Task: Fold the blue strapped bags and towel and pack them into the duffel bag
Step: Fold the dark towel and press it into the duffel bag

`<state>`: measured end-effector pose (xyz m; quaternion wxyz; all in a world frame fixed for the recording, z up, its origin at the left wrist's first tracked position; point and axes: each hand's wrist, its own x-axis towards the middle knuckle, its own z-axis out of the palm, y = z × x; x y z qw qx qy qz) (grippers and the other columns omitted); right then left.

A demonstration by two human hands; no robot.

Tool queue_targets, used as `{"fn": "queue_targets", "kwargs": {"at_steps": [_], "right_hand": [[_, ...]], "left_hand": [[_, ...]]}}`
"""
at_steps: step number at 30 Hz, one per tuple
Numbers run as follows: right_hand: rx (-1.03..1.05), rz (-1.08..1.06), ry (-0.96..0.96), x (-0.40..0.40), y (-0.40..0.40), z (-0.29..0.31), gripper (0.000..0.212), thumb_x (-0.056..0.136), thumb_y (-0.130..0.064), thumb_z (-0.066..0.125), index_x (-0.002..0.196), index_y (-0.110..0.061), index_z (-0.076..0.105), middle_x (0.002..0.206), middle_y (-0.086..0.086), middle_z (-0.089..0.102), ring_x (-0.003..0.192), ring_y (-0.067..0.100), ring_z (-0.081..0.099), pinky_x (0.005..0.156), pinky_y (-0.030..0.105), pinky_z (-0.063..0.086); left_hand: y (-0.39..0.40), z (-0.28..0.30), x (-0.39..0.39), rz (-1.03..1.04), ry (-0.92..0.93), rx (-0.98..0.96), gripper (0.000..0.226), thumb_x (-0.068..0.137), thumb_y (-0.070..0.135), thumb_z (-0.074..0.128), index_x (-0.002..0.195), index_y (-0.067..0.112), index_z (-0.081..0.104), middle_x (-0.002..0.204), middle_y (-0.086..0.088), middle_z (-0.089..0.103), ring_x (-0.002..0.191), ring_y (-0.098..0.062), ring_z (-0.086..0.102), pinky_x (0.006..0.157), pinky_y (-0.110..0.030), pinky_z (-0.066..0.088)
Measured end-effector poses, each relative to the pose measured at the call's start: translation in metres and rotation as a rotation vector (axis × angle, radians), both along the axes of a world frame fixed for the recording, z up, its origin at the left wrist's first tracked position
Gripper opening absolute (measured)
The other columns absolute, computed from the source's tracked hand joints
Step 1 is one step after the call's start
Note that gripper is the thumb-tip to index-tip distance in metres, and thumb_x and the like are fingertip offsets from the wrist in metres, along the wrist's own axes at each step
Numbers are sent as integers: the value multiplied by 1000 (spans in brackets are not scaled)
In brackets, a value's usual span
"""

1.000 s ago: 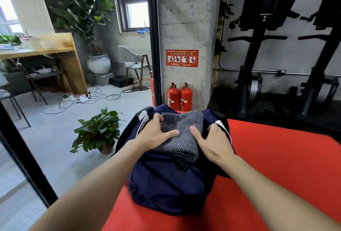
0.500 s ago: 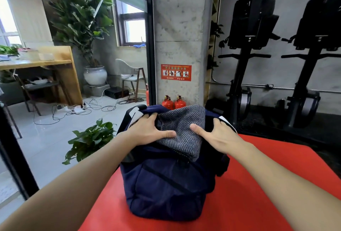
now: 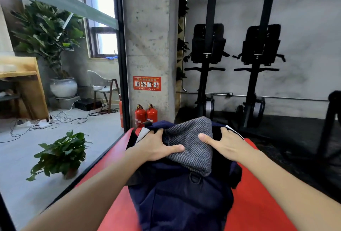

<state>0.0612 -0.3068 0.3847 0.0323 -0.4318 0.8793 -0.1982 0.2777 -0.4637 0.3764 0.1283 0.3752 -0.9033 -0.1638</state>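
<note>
A navy duffel bag (image 3: pixel 177 199) stands on the red mat (image 3: pixel 258 203) in front of me. A grey striped towel (image 3: pixel 191 144) bulges out of its open top and hangs over the near edge. My left hand (image 3: pixel 156 146) lies on the bag's left rim with fingers spread and its thumb pressing the towel. My right hand (image 3: pixel 224 143) rests on the right rim, thumb on the towel, fingers over the bag's edge. The blue strapped bags are not visible; the bag's inside is hidden by the towel.
A small potted plant (image 3: pixel 60 155) sits on the floor left of the mat, behind a glass partition. Two red fire extinguishers (image 3: pixel 145 115) stand by the concrete pillar (image 3: pixel 149 46). Black rowing machines (image 3: pixel 206 75) line the back wall. Cables lie on the far left floor.
The view has tilted upward, so bag and hands sit lower in frame. Both hands stay on the towel and bag rim, spread slightly wider apart.
</note>
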Motion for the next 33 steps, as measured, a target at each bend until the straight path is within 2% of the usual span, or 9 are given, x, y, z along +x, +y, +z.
{"fn": "queue_targets", "kwargs": {"at_steps": [5, 9, 12, 16, 21, 24, 28, 30, 33], "right_hand": [[43, -57, 5, -9, 61, -13, 138, 58, -107, 24, 152, -6, 31, 157, 14, 37, 142, 29, 39, 114, 44, 34], [13, -93, -277, -1, 71, -42, 134, 66, -100, 23, 159, -7, 6, 167, 13, 13, 152, 27, 21, 121, 43, 20], [-32, -146, -434, 2, 68, -69, 126, 71, -97, 21, 159, -13, -8, 168, 8, 4, 153, 29, 17, 121, 46, 19], [-69, -165, -413, -1, 66, -100, 121, 70, -95, 15, 160, -17, -8, 169, 7, 1, 154, 30, 2, 123, 52, 10], [-143, -120, -383, -11, 63, -97, 114, 76, -90, 18, 161, -16, -3, 169, 6, -1, 155, 26, 0, 124, 45, 4], [-191, -115, -339, -19, 63, -87, 118, 74, -90, 21, 160, -14, -7, 168, 5, -5, 155, 25, -4, 124, 42, 0], [-228, -112, -318, -33, 61, -67, 127, 66, -93, 18, 159, -12, -9, 169, 5, -3, 155, 21, -7, 125, 40, -2], [-201, -93, -305, -36, 63, -67, 121, 72, -92, 18, 160, -12, -6, 169, 4, -2, 155, 20, -7, 125, 43, 0], [-137, -10, -192, -31, 71, -90, 118, 73, -95, 14, 160, -16, 5, 169, 0, 4, 155, 18, -3, 125, 48, 6]], "left_hand": [[49, -22, -33, 50, 16, 66, 118, 64, 97, 46, 151, 17, 35, 151, -11, 45, 143, -28, 37, 114, -39, 32], [80, -53, -67, 79, 23, 104, 121, 70, 91, 50, 154, 7, 25, 157, -22, 31, 147, -36, 27, 118, -45, 25], [98, -80, -87, 76, -44, 35, 124, 68, 94, 44, 156, 12, 12, 160, -19, 19, 148, -41, 17, 117, -54, 21], [98, -98, -103, 3, -34, -62, 114, 78, 88, 42, 159, 16, 7, 163, -13, 15, 148, -38, 15, 119, -54, 20], [96, -126, -134, -514, -47, -85, 69, 92, 65, 33, 151, 31, 36, 160, -1, 32, 150, -29, 21, 121, -51, 23], [95, -148, -138, -496, -193, -142, 55, 104, 55, 22, 145, 28, 47, 153, -2, 43, 150, -28, 21, 122, -48, 16], [91, -158, -137, -424, -272, -128, 58, 106, 49, 16, 149, 20, 41, 161, -4, 33, 151, -25, 17, 123, -44, 11], [97, -148, -138, -422, -280, -108, 55, 106, 47, 20, 142, 19, 50, 156, -5, 41, 147, -30, 25, 121, -47, 18], [106, -128, -125, -435, -139, -64, 48, 102, 51, 29, 118, 22, 63, 127, -7, 64, 127, -34, 51, 105, -46, 43]]}}
